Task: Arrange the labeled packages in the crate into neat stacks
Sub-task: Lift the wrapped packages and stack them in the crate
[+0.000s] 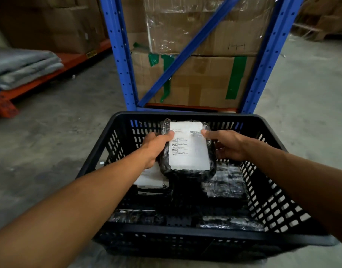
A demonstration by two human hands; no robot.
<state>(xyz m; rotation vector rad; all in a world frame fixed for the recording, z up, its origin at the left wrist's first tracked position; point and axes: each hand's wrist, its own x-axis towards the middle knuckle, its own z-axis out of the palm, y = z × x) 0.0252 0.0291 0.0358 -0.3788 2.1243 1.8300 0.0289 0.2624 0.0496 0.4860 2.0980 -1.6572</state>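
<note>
Arms outstretched, both hands (193,147) clasp a labeled package (188,149) above the crate (278,192).

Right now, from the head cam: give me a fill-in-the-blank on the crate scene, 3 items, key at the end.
1. Both the left hand and the right hand hold one black-wrapped package whose white label faces ____.
2. The held package is above the inside of a black ____ with perforated walls.
3. Behind the crate stands a rack with ____ uprights and cardboard boxes patched with green tape.

Missing words: up; crate; blue
</note>
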